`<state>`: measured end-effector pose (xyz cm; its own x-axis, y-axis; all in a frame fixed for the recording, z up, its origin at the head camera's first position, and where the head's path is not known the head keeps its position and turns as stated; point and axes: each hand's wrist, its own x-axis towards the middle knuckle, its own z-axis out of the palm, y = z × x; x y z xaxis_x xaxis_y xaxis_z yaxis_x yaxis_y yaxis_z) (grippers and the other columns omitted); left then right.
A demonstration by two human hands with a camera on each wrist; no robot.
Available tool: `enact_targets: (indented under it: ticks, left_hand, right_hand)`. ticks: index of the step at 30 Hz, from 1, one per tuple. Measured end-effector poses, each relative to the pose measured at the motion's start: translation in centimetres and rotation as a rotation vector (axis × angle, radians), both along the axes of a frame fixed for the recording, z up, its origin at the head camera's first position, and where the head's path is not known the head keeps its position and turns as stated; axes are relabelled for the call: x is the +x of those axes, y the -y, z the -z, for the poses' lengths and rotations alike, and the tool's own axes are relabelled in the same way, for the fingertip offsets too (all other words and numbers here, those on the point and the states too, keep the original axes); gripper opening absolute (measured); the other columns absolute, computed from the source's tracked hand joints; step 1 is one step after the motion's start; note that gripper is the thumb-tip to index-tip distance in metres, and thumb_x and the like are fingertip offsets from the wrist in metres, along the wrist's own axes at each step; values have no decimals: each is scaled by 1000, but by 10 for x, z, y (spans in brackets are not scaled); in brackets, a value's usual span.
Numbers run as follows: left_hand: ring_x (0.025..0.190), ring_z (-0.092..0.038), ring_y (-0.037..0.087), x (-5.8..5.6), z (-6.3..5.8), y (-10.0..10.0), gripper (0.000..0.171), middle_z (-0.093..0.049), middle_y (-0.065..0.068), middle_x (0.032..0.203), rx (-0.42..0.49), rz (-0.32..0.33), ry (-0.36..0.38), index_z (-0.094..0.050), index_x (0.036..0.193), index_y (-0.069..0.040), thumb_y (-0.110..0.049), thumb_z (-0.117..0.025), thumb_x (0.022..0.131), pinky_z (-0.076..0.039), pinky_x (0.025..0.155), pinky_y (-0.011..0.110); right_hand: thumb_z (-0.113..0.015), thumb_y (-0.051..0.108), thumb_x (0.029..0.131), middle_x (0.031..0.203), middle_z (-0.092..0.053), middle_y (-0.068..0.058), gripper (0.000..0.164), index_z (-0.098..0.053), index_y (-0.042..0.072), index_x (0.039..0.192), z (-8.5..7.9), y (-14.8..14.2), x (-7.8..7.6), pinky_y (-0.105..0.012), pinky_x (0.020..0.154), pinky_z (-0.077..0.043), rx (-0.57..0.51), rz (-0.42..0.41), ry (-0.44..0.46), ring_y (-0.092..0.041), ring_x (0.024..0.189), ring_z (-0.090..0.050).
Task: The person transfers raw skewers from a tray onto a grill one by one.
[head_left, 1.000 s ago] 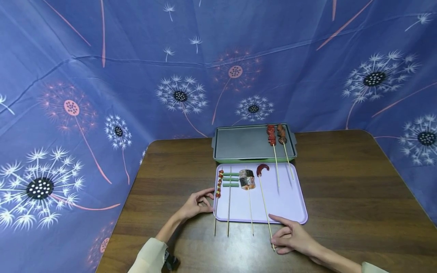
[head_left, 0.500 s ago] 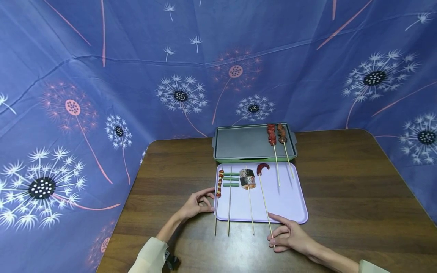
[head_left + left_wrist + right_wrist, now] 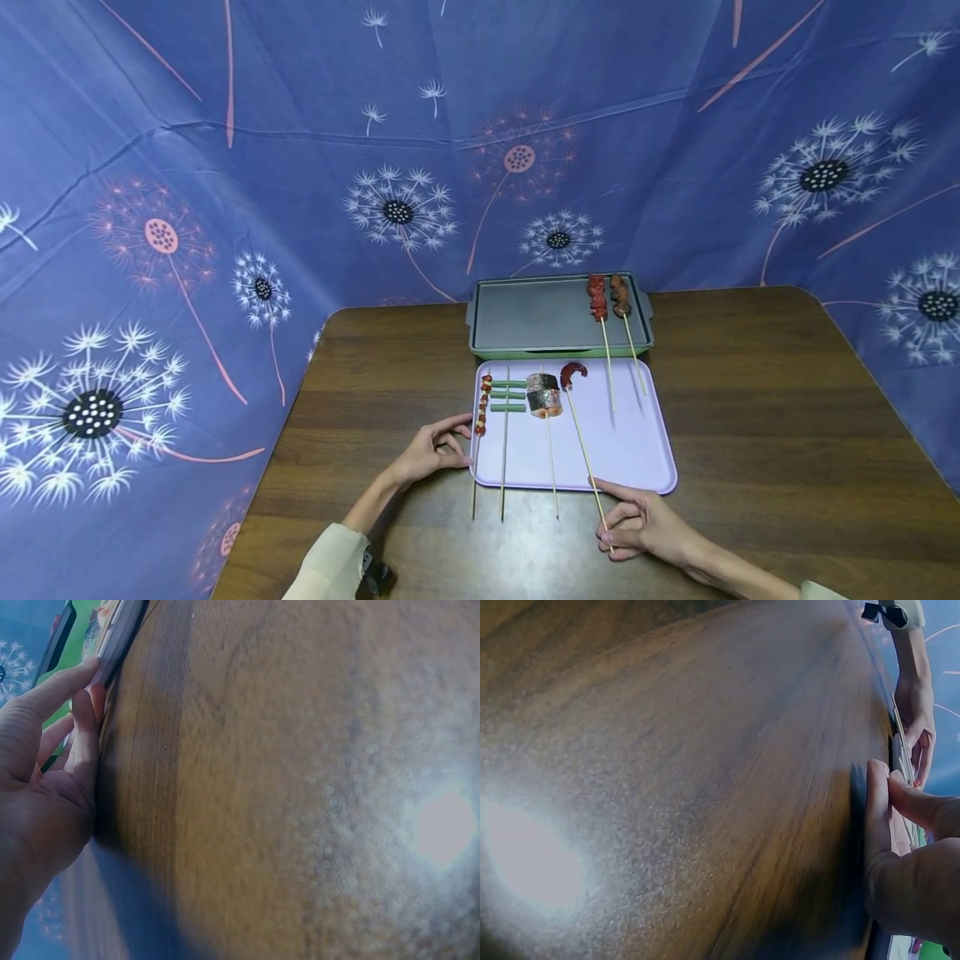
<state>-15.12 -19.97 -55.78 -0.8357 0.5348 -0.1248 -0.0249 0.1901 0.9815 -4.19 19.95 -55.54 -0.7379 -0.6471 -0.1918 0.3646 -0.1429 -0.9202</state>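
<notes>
My right hand (image 3: 643, 523) pinches the lower end of a thin skewer (image 3: 583, 442) topped by a dark red curled piece (image 3: 573, 373). That piece overlaps the lilac tray (image 3: 622, 433) near its back edge. In the right wrist view the thumb and a finger of the right hand (image 3: 907, 847) meet close above the table. My left hand (image 3: 431, 450) rests its fingertips against the tray's left rim, index finger and thumb apart along it. Left of the held skewer lie a fish skewer (image 3: 543, 396), a green-bar skewer (image 3: 507, 396) and a red-and-yellow skewer (image 3: 482, 404).
Behind the tray stands a grey griddle (image 3: 525, 312) with a green base. On its right side lie a red meat skewer (image 3: 597, 298) and a brown meat skewer (image 3: 620, 296), their sticks reaching over the tray. The wooden table (image 3: 765, 400) ends at a blue patterned cloth (image 3: 300, 200).
The held skewer has tilted more: its curled red end has shifted slightly left toward the fish, and the right hand a little to the right. The left hand keeps its place.
</notes>
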Motion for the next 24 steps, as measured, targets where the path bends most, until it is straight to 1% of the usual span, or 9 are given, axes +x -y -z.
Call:
enact_targets:
  ticks: [3,6,9,12,14,16,18,21,24]
  left_hand:
    - [82,-66,1,0,0,1,73,-55,36,127,-2,7,3,-43,150,7,7,-76,85,-54,67,15]
    - [83,-66,1,1,-1,2,74,-55,36,127,-2,14,-3,-43,150,7,7,-76,85,-54,67,15]
    - [83,-66,1,0,-1,2,74,-55,37,127,-2,16,-11,-43,150,7,7,-77,84,-55,67,14]
    - [83,-66,1,0,0,3,73,-55,38,127,6,16,-17,-43,150,7,7,-77,84,-55,67,14]
    - [82,-66,1,0,0,3,73,-55,38,126,9,12,-20,-44,149,8,8,-77,84,-55,66,15]
    - [82,-66,1,0,1,4,73,-54,39,125,13,8,-22,-43,149,9,8,-77,84,-55,66,15]
    - [82,-65,1,1,1,3,73,-54,39,126,13,8,-19,-43,149,9,7,-77,84,-55,66,15]
    - [82,-66,1,1,1,2,73,-54,38,127,8,9,-6,-43,150,7,6,-77,85,-55,67,15]
    - [83,-65,1,1,0,1,73,-55,36,128,0,8,7,-44,151,5,4,-77,86,-54,67,14]
  right_hand:
    - [-65,-6,94,100,-75,-4,82,-6,-19,150,0,-2,2,-33,77,-63,-23,-4,-30,-16,91,-76]
    - [-65,-6,94,100,-75,-3,78,-13,-20,151,-1,-3,4,-32,77,-63,-42,-10,-66,-16,91,-76]
    - [-65,-6,94,100,-75,-3,75,-20,-17,153,-3,-4,5,-34,78,-63,-62,-22,-89,-17,91,-76]
    - [-65,-7,94,101,-75,-7,74,-21,-16,153,-5,-4,5,-37,79,-63,-81,-35,-112,-18,92,-76]
    - [-65,-7,94,101,-75,-13,74,-21,-17,153,-7,-3,6,-39,78,-63,-88,-43,-137,-18,91,-76]
    - [-65,-7,93,100,-73,-18,73,-24,-15,154,-8,-2,6,-41,77,-63,-84,-50,-161,-17,90,-76]
    - [-65,-7,93,97,-72,-21,72,-30,-7,156,-11,-2,6,-41,74,-63,-76,-59,-195,-14,89,-76]
    - [-66,-6,93,95,-69,-29,71,-40,14,157,-15,0,3,-40,72,-63,-66,-74,-231,-12,87,-75]
    - [-65,-7,94,94,-64,-39,72,-44,28,153,-20,2,0,-38,72,-63,-80,-93,-261,-10,86,-75]
